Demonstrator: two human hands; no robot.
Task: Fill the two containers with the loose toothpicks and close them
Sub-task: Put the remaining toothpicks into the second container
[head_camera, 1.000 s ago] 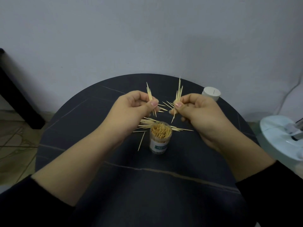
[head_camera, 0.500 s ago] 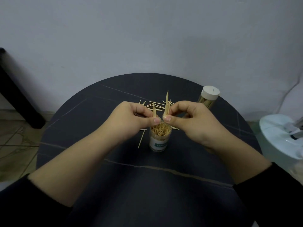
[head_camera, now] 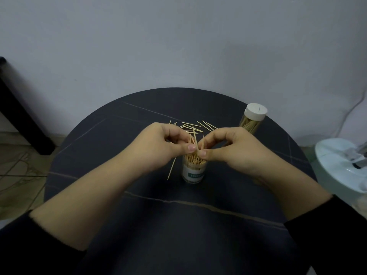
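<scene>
An open clear container (head_camera: 193, 172) with a green label stands mid-table, packed with upright toothpicks. My left hand (head_camera: 158, 149) and my right hand (head_camera: 234, 149) meet right above its mouth, each pinching a few toothpicks (head_camera: 194, 140) whose lower ends sit at the opening. Loose toothpicks (head_camera: 195, 126) lie scattered on the table just behind my hands, and one toothpick (head_camera: 172, 168) lies left of the container. A second container (head_camera: 251, 121), shut with a white lid, stands at the back right with toothpicks inside.
The round dark table (head_camera: 139, 225) stands against a pale wall. A white, round appliance (head_camera: 343, 171) sits off the table's right edge with a cord behind it. A black furniture leg (head_camera: 21, 116) stands at the left on the tiled floor.
Both hands came down and together from in front of the pile to the open container's mouth, carrying their toothpicks. The lidded container is now in full view.
</scene>
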